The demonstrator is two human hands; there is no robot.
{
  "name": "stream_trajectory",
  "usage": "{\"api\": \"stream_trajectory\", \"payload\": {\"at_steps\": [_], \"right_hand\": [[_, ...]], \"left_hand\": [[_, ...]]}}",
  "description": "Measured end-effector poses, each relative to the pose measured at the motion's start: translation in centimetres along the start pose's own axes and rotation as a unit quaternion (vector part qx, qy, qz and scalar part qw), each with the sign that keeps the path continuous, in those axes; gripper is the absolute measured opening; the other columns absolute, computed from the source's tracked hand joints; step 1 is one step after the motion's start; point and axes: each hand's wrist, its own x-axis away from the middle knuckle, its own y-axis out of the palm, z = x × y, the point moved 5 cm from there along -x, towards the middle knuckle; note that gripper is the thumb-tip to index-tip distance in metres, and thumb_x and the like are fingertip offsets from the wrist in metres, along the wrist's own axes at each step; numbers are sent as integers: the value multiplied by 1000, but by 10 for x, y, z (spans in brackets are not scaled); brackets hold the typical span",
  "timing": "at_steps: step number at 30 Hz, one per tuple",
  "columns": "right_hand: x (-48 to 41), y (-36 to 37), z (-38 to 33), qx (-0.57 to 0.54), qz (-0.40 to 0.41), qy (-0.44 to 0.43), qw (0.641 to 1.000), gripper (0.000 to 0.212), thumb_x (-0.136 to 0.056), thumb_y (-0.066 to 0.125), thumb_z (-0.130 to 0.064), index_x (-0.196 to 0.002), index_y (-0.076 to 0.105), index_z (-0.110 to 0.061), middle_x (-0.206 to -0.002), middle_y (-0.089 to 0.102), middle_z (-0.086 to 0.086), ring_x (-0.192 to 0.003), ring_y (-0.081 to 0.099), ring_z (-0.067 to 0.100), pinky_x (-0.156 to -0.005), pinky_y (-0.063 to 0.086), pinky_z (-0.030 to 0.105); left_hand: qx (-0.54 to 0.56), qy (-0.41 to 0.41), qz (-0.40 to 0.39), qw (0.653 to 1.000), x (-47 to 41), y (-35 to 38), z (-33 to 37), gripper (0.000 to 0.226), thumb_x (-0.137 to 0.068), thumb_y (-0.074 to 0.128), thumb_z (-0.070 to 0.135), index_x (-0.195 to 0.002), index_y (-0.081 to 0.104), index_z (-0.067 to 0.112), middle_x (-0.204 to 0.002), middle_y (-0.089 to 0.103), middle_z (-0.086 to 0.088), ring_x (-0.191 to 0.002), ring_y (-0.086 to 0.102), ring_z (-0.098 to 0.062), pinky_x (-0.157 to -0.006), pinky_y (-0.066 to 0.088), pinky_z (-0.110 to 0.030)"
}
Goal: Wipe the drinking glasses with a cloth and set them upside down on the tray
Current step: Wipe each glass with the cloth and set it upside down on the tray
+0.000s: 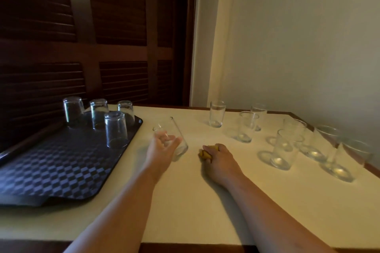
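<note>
My left hand (162, 149) grips a clear drinking glass (174, 131), tilted, just above the table between the tray and my right hand. My right hand (219, 159) rests on the table and clutches a small crumpled yellow cloth (204, 154). A dark checkered tray (61, 162) lies at the left, and several glasses (115, 129) stand upside down at its far end. Several upright glasses (284, 150) stand on the right part of the table.
The table (205, 201) carries a pale cloth cover and has a wooden front edge. Dark louvred wooden doors (102, 37) stand behind the tray. A plain wall (298, 47) runs along the right, close behind the upright glasses.
</note>
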Motion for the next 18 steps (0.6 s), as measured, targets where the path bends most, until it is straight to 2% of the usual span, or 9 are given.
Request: {"api": "stream_trajectory", "payload": {"at_steps": [1,3,5,6,9,12,15,18], "right_hand": [[2,-1,1,-5,-4,-2,1000,49,-103,42,-39,-152,42,-32,-154,34,9,-145,31,30,-119,28,35],[5,-2,0,-13,-8,-9,1000,51,-104,37,-46,-152,41,-31,-161,29,10,-151,21,29,-122,22,40],[3,-3,-2,-12,-10,-29,999,50,-106,35,-44,-152,41,-28,-162,28,10,-152,18,27,-122,21,39],[1,-2,-3,-2,-11,-42,999,48,-107,35,-40,-152,42,-26,-161,31,10,-152,19,25,-121,22,36],[-15,-2,1,-8,1,-62,998,43,-105,43,-25,-148,50,-26,-151,42,6,-142,39,26,-107,30,23],[-34,2,5,-40,6,-82,996,40,-102,44,-13,-137,62,-24,-132,54,4,-121,55,22,-89,31,13],[-45,-1,10,-93,53,-82,991,40,-99,46,-6,-129,67,-22,-130,59,4,-120,57,19,-92,30,12],[-40,-19,15,-201,155,-51,966,42,-102,52,-9,-138,59,-28,-137,55,-7,-127,47,7,-101,27,13]], "left_hand": [[32,-4,4,999,4,-2,-1,38,-92,72,31,-123,50,29,-125,62,-7,-106,65,-19,-75,54,-27],[96,-26,4,995,7,-5,-5,50,-93,70,30,-135,44,21,-127,61,-13,-112,64,-27,-90,56,-39],[153,-43,-3,987,5,-6,-9,65,-90,73,32,-143,38,16,-127,59,-16,-116,62,-31,-105,49,-50],[173,-47,-8,984,1,-7,-11,72,-86,76,35,-144,37,15,-127,59,-17,-118,61,-32,-108,47,-53],[199,-52,-19,978,-11,-4,-10,74,-83,76,34,-144,37,17,-131,56,-17,-122,59,-32,-110,44,-52],[226,-51,-32,972,-23,6,-10,53,-95,65,21,-140,39,13,-132,55,-19,-123,58,-33,-112,41,-52],[218,-40,-54,974,-27,11,-5,42,-99,54,11,-138,41,10,-130,57,-18,-123,58,-33,-111,42,-50],[133,-17,-82,988,-23,10,-5,57,-95,63,8,-144,37,22,-134,57,-7,-124,59,-26,-107,48,-46]]}}
